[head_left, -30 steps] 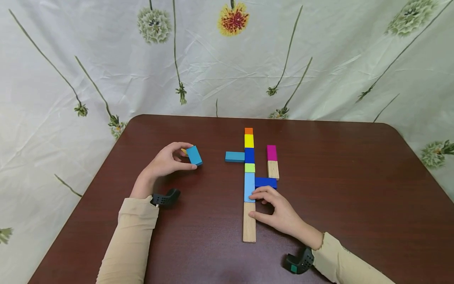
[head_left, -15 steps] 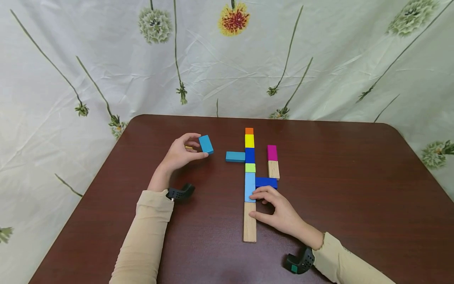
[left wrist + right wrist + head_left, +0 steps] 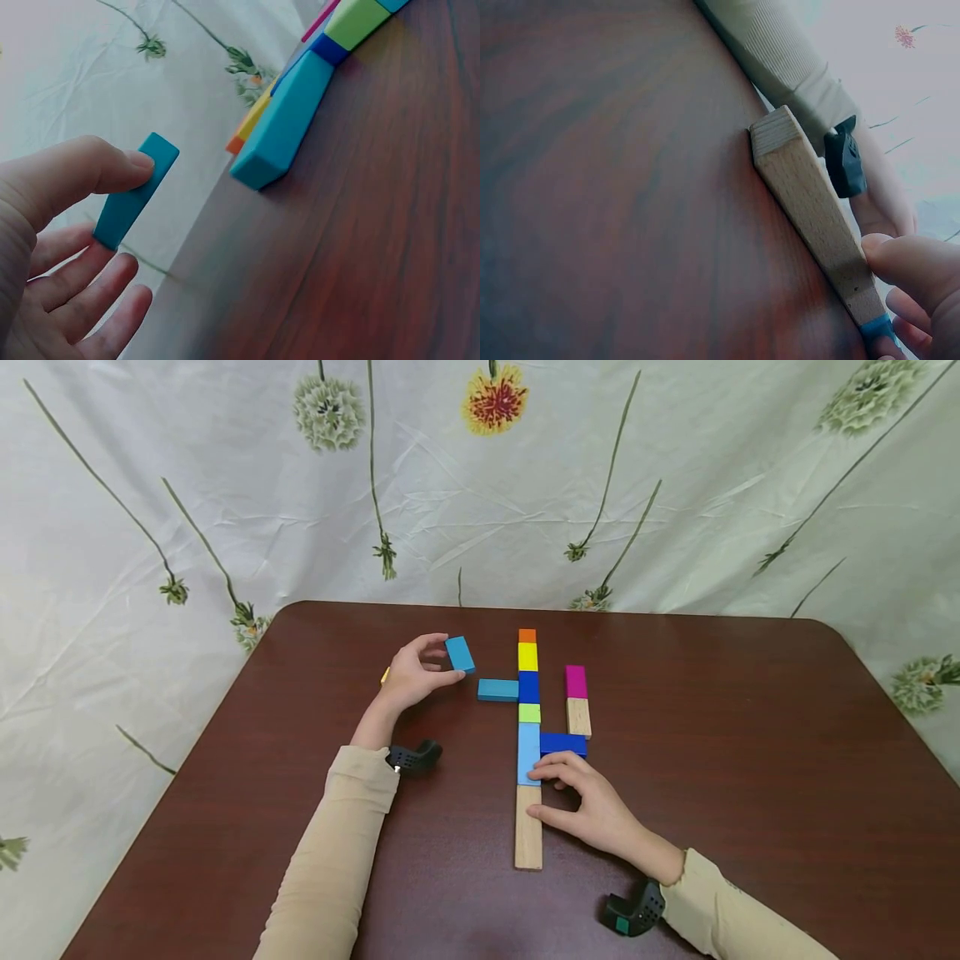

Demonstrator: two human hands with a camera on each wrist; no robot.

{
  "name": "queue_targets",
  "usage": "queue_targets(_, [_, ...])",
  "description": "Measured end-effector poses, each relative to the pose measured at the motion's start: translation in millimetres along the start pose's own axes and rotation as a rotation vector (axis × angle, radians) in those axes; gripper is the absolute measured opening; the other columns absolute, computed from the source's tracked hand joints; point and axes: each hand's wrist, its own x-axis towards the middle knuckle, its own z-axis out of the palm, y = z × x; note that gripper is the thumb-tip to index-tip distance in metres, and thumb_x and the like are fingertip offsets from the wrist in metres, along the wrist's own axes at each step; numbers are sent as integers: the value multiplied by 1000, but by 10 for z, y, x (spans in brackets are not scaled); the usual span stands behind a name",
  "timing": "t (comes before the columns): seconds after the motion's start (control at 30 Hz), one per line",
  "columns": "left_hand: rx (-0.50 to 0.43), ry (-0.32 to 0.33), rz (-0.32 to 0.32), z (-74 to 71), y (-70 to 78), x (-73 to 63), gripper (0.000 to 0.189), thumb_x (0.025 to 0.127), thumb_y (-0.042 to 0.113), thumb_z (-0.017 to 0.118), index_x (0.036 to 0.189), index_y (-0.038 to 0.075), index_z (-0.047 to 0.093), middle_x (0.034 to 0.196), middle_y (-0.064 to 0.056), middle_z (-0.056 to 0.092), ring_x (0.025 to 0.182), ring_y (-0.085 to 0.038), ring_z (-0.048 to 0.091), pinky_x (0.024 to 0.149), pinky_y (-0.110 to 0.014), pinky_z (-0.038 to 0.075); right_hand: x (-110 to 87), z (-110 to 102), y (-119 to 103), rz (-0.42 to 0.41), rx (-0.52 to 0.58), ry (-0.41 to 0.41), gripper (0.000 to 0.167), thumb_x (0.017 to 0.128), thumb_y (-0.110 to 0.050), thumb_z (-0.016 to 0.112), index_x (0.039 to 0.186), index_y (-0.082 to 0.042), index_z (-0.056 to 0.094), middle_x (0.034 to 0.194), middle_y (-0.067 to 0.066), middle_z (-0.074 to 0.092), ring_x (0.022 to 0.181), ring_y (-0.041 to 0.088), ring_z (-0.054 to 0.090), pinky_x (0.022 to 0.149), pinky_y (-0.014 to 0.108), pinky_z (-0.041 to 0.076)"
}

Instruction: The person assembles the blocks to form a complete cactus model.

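Note:
In the head view my left hand [image 3: 411, 678] pinches a small blue block [image 3: 460, 655] between thumb and fingertips, held above the table left of a row of blocks. The left wrist view shows the thumb flat on that block [image 3: 136, 196]. My right hand [image 3: 596, 810] rests on the row, its fingertips on a light blue block [image 3: 528, 743] and its thumb touching the edge of a long plain wooden block [image 3: 528, 839]. Further up the row lie a lime block [image 3: 528, 713], a dark blue block [image 3: 528, 687], a yellow block [image 3: 527, 657] and an orange block [image 3: 527, 636].
A turquoise block [image 3: 497, 691] juts left from the row, and a blue block [image 3: 562, 743] juts right. Beyond that lie a short wooden block [image 3: 578, 717] and a magenta block [image 3: 575, 682]. Something yellow [image 3: 385, 676] peeks out behind my left hand. Patterned cloth [image 3: 420, 485] hangs behind the table.
My left hand has moved right and slightly away from me with the blue block, nearer the row. A yellow thing now shows to its left. My right hand stays put.

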Motion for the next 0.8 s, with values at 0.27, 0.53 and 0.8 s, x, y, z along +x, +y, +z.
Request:
queue_targets(0.27, [39,-9,11,154,-18,136,66,79,19,75,137,8,45,131,-15,50,115,-33,49,97,-42,40,2,-10,-7,1,9,-2,36,80,-26,76,113,-16,66,117,-2,55,102,13,53,82,29,48])
queue_targets(0.53, [55,-39,-20,191,-67,197,65,81,18,74,138,7,45,133,-15,49,121,-32,44,99,-43,37,5,-14,-10,3,11,-6,36,80,-27,76,113,-16,66,117,-2,55,102,13,53,83,28,47])
queue_targets(0.8, [100,-75,-48,192,-78,176,67,81,20,74,138,6,44,135,-14,47,123,-30,40,102,-41,34,1,-14,-14,15,5,-8,36,80,-28,76,113,-17,66,117,-3,55,101,12,53,83,28,47])
